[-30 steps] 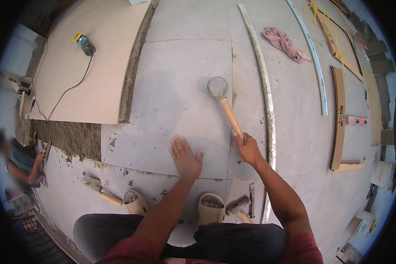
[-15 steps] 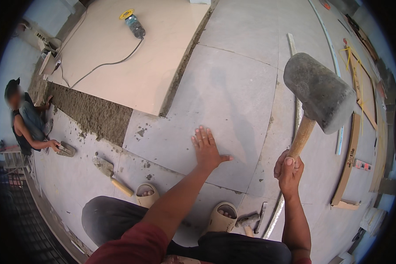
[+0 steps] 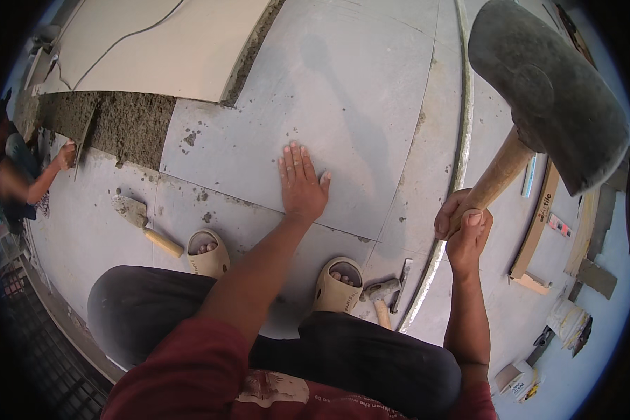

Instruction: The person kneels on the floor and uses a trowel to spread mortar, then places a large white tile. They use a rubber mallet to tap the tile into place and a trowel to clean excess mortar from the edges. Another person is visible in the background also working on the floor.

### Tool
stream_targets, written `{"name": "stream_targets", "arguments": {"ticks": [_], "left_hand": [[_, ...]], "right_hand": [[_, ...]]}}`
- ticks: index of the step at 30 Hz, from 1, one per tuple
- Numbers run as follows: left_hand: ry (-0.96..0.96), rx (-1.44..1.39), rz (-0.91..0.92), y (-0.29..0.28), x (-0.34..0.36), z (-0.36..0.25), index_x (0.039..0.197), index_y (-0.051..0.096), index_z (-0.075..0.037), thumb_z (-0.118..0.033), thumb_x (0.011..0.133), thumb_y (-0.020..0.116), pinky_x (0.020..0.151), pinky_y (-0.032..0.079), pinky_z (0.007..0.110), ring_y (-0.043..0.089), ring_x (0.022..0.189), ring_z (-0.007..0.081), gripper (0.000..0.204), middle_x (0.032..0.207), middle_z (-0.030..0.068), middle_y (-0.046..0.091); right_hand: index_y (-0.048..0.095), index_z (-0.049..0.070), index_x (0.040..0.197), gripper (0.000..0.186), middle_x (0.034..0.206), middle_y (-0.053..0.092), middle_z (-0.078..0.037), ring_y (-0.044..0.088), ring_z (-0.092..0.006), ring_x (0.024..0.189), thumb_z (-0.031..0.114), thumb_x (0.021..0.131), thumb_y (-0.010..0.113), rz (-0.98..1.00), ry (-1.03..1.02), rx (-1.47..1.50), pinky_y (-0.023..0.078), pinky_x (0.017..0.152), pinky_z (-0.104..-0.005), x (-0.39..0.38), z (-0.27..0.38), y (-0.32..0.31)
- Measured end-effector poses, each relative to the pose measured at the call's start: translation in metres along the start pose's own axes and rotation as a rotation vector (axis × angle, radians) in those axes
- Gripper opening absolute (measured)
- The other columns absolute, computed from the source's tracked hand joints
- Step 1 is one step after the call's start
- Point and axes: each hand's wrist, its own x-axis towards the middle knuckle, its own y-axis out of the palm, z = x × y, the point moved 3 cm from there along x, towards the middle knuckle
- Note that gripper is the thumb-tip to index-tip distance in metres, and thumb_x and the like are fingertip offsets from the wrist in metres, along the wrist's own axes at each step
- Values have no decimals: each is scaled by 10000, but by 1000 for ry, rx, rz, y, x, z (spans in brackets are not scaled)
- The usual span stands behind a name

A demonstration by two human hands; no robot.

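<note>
Palm down, my left hand [image 3: 303,183] lies flat with fingers stretched out on a large grey floor tile [image 3: 357,133], near its front edge. My right hand [image 3: 463,231] is wrapped around the wooden handle of a rubber mallet [image 3: 539,91]. The mallet's big dark head is raised in the air, tilted, at the upper right. Beside my feet, a small hammer [image 3: 381,290] and a narrow metal bar [image 3: 402,283] rest on the floor. A pointed trowel [image 3: 130,210] with a wooden handle lies to the left, its blade crusted with mortar.
A person [image 3: 21,182] at the left holds a flat tool edge-on at the rough mortar bed [image 3: 140,126]. Beyond it lies a cream slab [image 3: 147,56] with a cable across it. A long metal strip [image 3: 463,140] runs along the right, with a brown cardboard strip [image 3: 535,231] and a bucket [image 3: 570,318] further over.
The mallet has risen and appears larger, further to the right. My left hand's fingers are closer together, still on the tile. The other person's tool has moved to the mortar. The grinder has left the view.
</note>
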Motion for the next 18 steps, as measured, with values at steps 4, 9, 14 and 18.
{"name": "stream_targets", "arguments": {"ticks": [4,9,14,18], "left_hand": [[35,-26,-14,0,-2,-11,1495,241,126,-363,1001,514,1222,105,550,109,1511,423,747,1602,298,163],[61,-75,-66,1,2,-9,1478,286,125,-331,998,529,1223,128,548,148,1506,410,706,1598,278,203],[23,-34,-47,-8,-3,3,1464,316,122,-334,993,542,1221,143,548,165,1502,411,693,1589,281,225],[50,-62,-18,-1,-4,-16,1462,325,119,-341,990,548,1219,145,551,166,1502,410,695,1589,280,226]], "right_hand": [[545,48,803,480,628,543,-59,518,-171,576,496,976,557,66,43,-305,433,559,-333,-69,-103,-16],[547,21,760,567,577,460,1,426,-110,539,532,1004,530,141,478,-318,357,504,-288,-49,-101,-16],[509,65,748,635,571,493,-11,443,-95,484,655,973,444,27,14,-44,326,458,-255,-23,-22,2],[600,7,866,629,615,561,-43,533,-147,568,618,968,497,-4,-22,-419,414,532,-298,-72,-141,-29]]}}
